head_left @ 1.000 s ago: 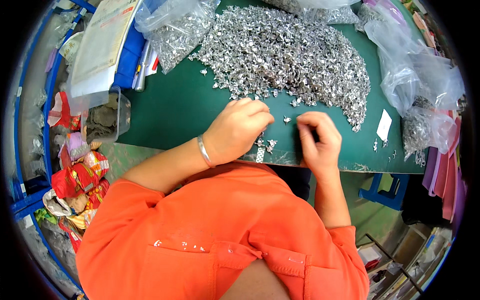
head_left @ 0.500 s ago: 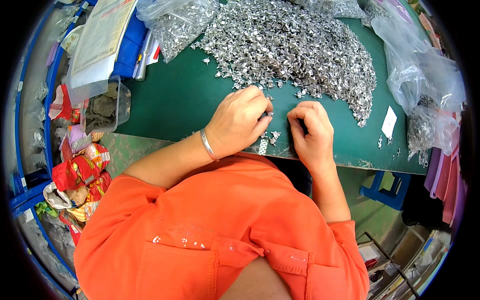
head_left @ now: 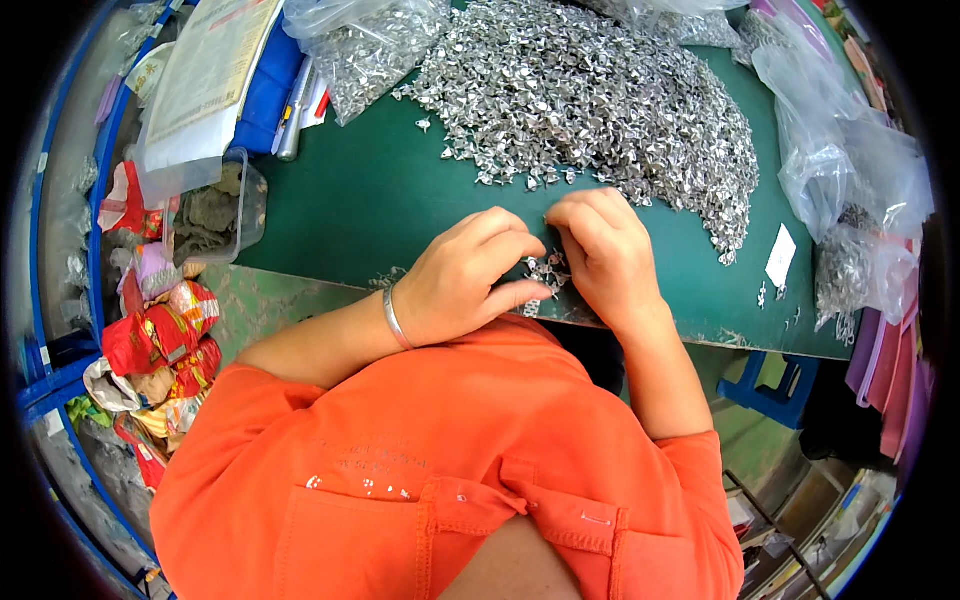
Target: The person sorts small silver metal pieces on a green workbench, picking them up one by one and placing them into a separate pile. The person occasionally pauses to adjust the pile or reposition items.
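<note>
Small silvery metal parts (head_left: pixel 545 270) lie in a little cluster near the front edge of the green table (head_left: pixel 330 215). On the left of that cluster is my left hand (head_left: pixel 465 265), a bangle at its wrist; its thumb and forefinger are apart, with metal parts showing at the gap. My right hand (head_left: pixel 612 255) bends over the cluster from the other side. Its fingers are curled together, and whatever is between the fingertips is hidden. Beyond both hands spreads a big heap of the same silvery metal parts (head_left: pixel 600 110).
Clear bags of metal parts (head_left: pixel 365 55) sit at the back left; more plastic bags (head_left: pixel 815 150) line the right. A plastic tub (head_left: pixel 255 215) stands at the left edge, near a blue folder (head_left: pixel 272 95). A white card (head_left: pixel 780 255) lies at right. Below is a blue stool (head_left: pixel 770 385).
My left hand has drawn back toward me and its thumb has parted from the forefinger. My right hand has moved left, over the small cluster.
</note>
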Motion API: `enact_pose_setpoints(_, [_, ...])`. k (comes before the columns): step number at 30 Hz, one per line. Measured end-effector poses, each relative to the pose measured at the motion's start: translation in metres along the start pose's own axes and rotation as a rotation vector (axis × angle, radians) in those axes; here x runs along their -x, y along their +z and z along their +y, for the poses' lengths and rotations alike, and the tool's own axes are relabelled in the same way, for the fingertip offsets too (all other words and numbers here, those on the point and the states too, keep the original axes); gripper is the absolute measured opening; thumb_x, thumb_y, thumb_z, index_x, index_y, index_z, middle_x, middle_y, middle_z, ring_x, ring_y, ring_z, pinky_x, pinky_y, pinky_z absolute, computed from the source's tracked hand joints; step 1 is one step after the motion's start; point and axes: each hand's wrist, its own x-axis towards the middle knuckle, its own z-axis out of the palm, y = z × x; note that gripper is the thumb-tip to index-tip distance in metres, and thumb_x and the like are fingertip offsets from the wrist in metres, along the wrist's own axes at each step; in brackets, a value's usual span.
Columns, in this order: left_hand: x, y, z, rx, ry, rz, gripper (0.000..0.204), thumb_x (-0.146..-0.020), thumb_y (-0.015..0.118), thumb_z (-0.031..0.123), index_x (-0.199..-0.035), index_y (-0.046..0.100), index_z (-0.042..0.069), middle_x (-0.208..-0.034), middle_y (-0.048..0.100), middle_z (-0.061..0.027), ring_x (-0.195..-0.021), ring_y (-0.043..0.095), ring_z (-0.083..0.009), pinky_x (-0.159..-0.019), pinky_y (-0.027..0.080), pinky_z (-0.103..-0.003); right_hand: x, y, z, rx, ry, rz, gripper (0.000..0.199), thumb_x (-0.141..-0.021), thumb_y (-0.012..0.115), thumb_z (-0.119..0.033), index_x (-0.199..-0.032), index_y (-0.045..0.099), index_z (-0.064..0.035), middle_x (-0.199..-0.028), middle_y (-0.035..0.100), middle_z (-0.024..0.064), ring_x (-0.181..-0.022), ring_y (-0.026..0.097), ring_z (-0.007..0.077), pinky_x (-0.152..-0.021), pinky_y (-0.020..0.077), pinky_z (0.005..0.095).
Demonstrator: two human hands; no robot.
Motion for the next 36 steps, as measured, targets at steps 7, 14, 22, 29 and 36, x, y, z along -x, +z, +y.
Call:
enact_pose_setpoints(7, [0.008, 0.004, -0.003, -0.110, -0.007, -0.016, 0.044, -0.070, 0.087, 0.025, -0.102, 0.063, 0.005, -0.099, 0.061, -0.0116, -0.091, 0.060, -0.0325, -0.082, 0.049, -0.040, 0.013, -0.019, 0.001, -0.139, 0.201, 0.140, 0.019, -0.079, 0.067, 0.011, -0.093, 0.065, -0.0025, -0.091, 0.068, 0.0119, -0.088, 0.066, 0.0305, -0.077, 0.0537, 0.0388])
enact_pose_setpoints(14, [0.008, 0.006, -0.003, -0.107, -0.027, 0.001, 0.043, -0.070, 0.087, 0.023, -0.100, 0.062, 0.005, -0.097, 0.060, -0.0113, -0.090, 0.060, -0.0326, -0.081, 0.049, -0.041, 0.008, 0.000, -0.005, -0.125, 0.062, 0.022, 0.020, -0.076, 0.073, 0.003, -0.090, 0.062, -0.0056, -0.090, 0.066, 0.0082, -0.084, 0.062, 0.0293, -0.075, 0.0482, 0.0391])
enact_pose_setpoints(22, [0.008, 0.008, -0.006, -0.095, 0.016, 0.048, 0.044, -0.071, 0.086, 0.023, -0.103, 0.061, 0.005, -0.097, 0.059, -0.0109, -0.089, 0.060, -0.0319, -0.079, 0.049, -0.041, -0.008, -0.014, -0.009, -0.173, -0.031, -0.095, 0.029, -0.077, 0.068, 0.007, -0.105, 0.065, -0.0004, -0.108, 0.066, 0.0139, -0.099, 0.063, 0.0335, -0.086, 0.0519, 0.0403])
enact_pose_setpoints(29, [0.009, 0.007, -0.005, -0.087, -0.002, 0.041, 0.043, -0.071, 0.086, 0.023, -0.103, 0.061, 0.006, -0.097, 0.059, -0.0102, -0.088, 0.060, -0.0315, -0.078, 0.048, -0.041, -0.021, -0.019, 0.000, -0.017, -0.026, -0.212, 0.042, -0.074, 0.060, 0.012, -0.114, 0.065, -0.0001, -0.119, 0.063, 0.0158, -0.112, 0.059, 0.0364, -0.097, 0.0494, 0.0423])
enact_pose_setpoints(36, [0.008, 0.006, -0.005, -0.072, -0.012, 0.047, 0.042, -0.072, 0.086, 0.021, -0.103, 0.062, 0.007, -0.096, 0.058, -0.0098, -0.085, 0.059, -0.0309, -0.077, 0.049, -0.040, -0.013, -0.025, 0.005, -0.057, 0.124, 0.028, 0.023, -0.082, 0.066, 0.009, -0.102, 0.067, -0.0035, -0.099, 0.069, 0.0115, -0.089, 0.066, 0.0306, -0.079, 0.0534, 0.0383])
